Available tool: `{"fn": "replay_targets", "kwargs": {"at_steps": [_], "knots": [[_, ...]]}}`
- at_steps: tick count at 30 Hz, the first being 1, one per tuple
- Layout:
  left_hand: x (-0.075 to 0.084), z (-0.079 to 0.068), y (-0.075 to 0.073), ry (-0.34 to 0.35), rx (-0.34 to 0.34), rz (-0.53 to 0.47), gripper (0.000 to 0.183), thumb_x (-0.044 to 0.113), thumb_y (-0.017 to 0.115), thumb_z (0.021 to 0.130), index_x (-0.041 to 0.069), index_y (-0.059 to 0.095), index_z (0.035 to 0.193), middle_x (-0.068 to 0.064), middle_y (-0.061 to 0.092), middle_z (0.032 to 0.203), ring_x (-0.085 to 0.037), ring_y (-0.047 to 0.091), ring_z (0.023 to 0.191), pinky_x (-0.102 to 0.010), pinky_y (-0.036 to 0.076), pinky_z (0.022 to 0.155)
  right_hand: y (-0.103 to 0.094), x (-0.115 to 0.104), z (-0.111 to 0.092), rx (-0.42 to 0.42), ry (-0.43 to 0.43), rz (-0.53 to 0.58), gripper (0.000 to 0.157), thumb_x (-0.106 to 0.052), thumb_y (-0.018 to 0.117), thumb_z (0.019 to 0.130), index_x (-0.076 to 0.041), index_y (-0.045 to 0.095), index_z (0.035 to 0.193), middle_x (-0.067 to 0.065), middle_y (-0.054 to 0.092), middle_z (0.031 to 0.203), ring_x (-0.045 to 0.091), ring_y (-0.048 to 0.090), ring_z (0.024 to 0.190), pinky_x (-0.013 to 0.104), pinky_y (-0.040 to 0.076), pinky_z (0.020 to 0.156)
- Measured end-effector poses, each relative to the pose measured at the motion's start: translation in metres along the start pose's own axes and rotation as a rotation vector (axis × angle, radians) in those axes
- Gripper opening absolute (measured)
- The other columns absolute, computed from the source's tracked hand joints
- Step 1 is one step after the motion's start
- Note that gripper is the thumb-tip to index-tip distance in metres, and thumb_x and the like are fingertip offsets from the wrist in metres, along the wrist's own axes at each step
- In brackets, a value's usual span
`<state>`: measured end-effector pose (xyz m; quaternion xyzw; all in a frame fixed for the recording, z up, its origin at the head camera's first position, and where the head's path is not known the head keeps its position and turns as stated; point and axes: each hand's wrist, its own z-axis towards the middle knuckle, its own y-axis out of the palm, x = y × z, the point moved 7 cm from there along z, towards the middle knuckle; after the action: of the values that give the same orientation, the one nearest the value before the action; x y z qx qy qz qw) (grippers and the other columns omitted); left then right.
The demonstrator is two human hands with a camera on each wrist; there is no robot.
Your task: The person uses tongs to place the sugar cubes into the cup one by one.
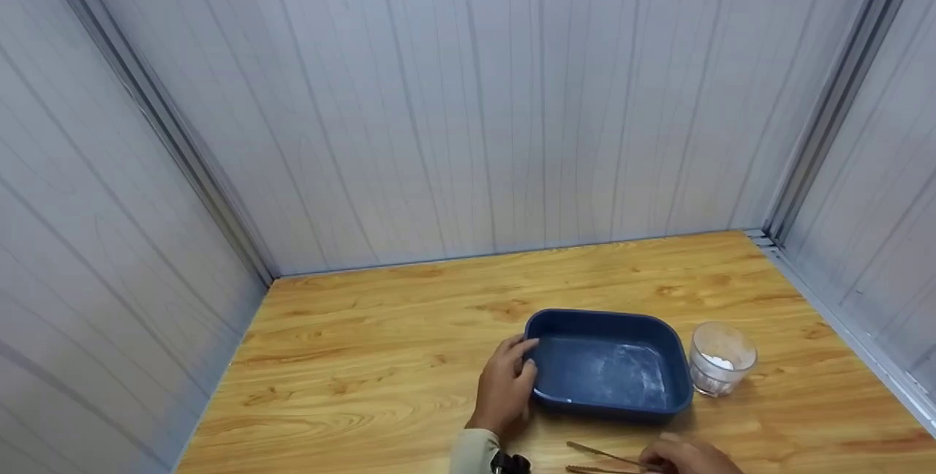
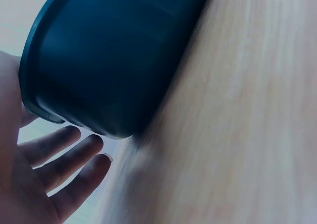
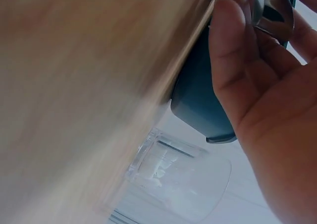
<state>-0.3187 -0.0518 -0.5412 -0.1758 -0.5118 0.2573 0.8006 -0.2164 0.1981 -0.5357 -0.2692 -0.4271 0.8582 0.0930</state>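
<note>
A dark blue rectangular dish stands on the wooden table, with whitish smears across its inside bottom. At its left end my left hand holds the rim, some fingers bent over the edge. In the left wrist view, three fingers of that hand extend outside the dish wall. Low in the head view, in front of the dish, my right hand grips thin metal tongs near their joined end. The arms of the tongs spread apart, pointing left. The right wrist view shows the bent metal end between the fingers.
Close to the dish's right side stands a clear glass with something white in it. Pale panel walls enclose the wooden table at the back and both sides. A metal rail runs along the table's right edge.
</note>
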Motion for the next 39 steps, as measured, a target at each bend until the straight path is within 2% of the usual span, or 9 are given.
{"fn": "replay_targets", "kwargs": {"at_steps": [8, 13, 20, 27, 30, 35, 39], "knots": [[-0.002, 0.0, 0.0, -0.028, -0.01, -0.009, 0.032, 0.015, 0.059, 0.087, 0.024, 0.065, 0.118, 0.006, 0.053, 0.127, -0.007, 0.052, 0.104, -0.035, 0.044, 0.09, 0.001, -0.001, 0.001, 0.017, 0.009, -0.027, 0.019, -0.021, 0.077, 0.07, -0.022, 0.065, 0.085, -0.018, 0.049, 0.075, -0.007, 0.044, 0.067, 0.007, 0.032, 0.055], [-0.003, -0.001, 0.001, -0.042, -0.006, -0.015, 0.032, 0.015, 0.059, 0.087, 0.023, 0.066, 0.117, 0.007, 0.052, 0.127, -0.008, 0.05, 0.112, -0.036, 0.042, 0.093, 0.005, 0.0, 0.002, -0.028, 0.007, -0.012, 0.016, -0.016, 0.075, 0.072, -0.02, 0.066, 0.085, -0.016, 0.049, 0.076, -0.006, 0.043, 0.066, 0.006, 0.031, 0.054], [-0.004, -0.003, 0.002, -0.061, -0.009, -0.014, 0.032, 0.018, 0.059, 0.086, 0.022, 0.066, 0.116, 0.008, 0.052, 0.128, -0.007, 0.049, 0.114, -0.035, 0.042, 0.093, 0.009, 0.006, -0.001, -0.112, 0.151, 0.063, 0.008, -0.022, 0.072, 0.079, -0.019, 0.068, 0.086, -0.018, 0.048, 0.078, -0.006, 0.043, 0.066, 0.014, 0.036, 0.051], [0.0, -0.002, 0.0, -0.033, 0.005, 0.001, 0.031, 0.018, 0.059, 0.087, 0.022, 0.065, 0.117, 0.006, 0.052, 0.129, -0.007, 0.053, 0.103, -0.034, 0.045, 0.086, 0.006, 0.004, 0.001, -0.073, 0.118, -0.002, 0.012, -0.022, 0.074, 0.075, -0.021, 0.068, 0.085, -0.017, 0.047, 0.078, -0.006, 0.042, 0.067, 0.013, 0.035, 0.052], [0.002, -0.001, -0.003, -0.028, 0.03, 0.016, 0.032, 0.018, 0.06, 0.086, 0.023, 0.066, 0.117, 0.006, 0.052, 0.128, -0.008, 0.054, 0.093, -0.033, 0.046, 0.081, 0.006, 0.005, 0.003, -0.101, 0.141, -0.009, 0.013, -0.029, 0.073, 0.077, -0.02, 0.07, 0.086, -0.017, 0.048, 0.079, -0.005, 0.043, 0.069, 0.015, 0.037, 0.053], [0.005, 0.001, -0.009, -0.025, 0.102, 0.078, 0.033, 0.02, 0.061, 0.085, 0.024, 0.066, 0.117, 0.003, 0.055, 0.125, -0.012, 0.058, 0.099, -0.037, 0.047, 0.08, 0.009, 0.009, 0.004, -0.195, 0.266, 0.018, 0.021, -0.038, 0.069, 0.08, -0.019, 0.072, 0.089, -0.018, 0.047, 0.081, -0.004, 0.043, 0.07, 0.019, 0.039, 0.054], [0.007, 0.002, -0.011, -0.045, 0.127, 0.109, 0.031, 0.023, 0.062, 0.084, 0.024, 0.067, 0.115, 0.003, 0.057, 0.122, -0.015, 0.056, 0.107, -0.039, 0.046, 0.084, 0.009, 0.008, 0.003, -0.173, 0.273, 0.006, 0.017, -0.034, 0.07, 0.079, -0.02, 0.073, 0.087, -0.019, 0.046, 0.078, -0.005, 0.042, 0.068, 0.019, 0.038, 0.053]]}}
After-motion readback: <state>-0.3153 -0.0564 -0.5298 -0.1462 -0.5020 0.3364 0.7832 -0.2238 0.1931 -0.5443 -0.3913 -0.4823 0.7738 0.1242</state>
